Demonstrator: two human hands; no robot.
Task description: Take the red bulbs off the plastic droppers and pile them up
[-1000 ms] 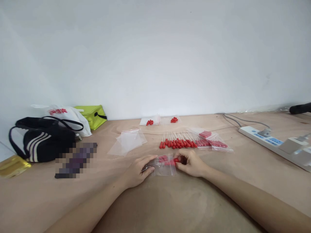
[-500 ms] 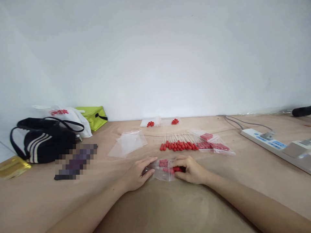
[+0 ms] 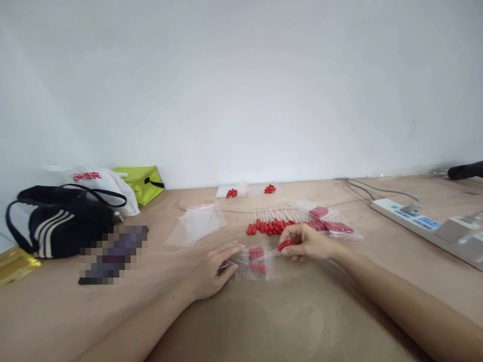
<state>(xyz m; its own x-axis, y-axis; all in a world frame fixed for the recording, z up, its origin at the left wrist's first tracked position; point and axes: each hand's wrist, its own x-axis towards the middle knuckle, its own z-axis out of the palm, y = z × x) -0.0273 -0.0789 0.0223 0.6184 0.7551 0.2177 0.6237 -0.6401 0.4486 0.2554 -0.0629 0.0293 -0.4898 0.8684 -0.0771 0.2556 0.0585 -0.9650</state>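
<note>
My left hand (image 3: 211, 271) grips the left end of a small clear zip bag (image 3: 245, 271) on the table in front of me. Several red pieces (image 3: 258, 267) show inside that bag. Between thumb and fingers, my right hand (image 3: 310, 242) pinches a red-tipped stick (image 3: 284, 245). Its pale shaft points left toward the bag's right end; I cannot tell whether it reaches inside. Just beyond lies a row of red-tipped sticks (image 3: 269, 226), their thin shafts pointing at the wall. Filled zip bags (image 3: 341, 228) rest right of the row.
Flat clear bags (image 3: 202, 223) lie left of the row, and two bags with red pieces (image 3: 269, 189) lie by the wall. A black bag (image 3: 71, 221), a white plastic bag (image 3: 121, 190) and a green box-shaped bag (image 3: 143, 185) stand left. A power strip (image 3: 407, 217) sits right.
My right hand has moved up and slightly right from the bag's right end, with the red-tipped stick now showing in its fingers. My left hand has stayed on the bag.
</note>
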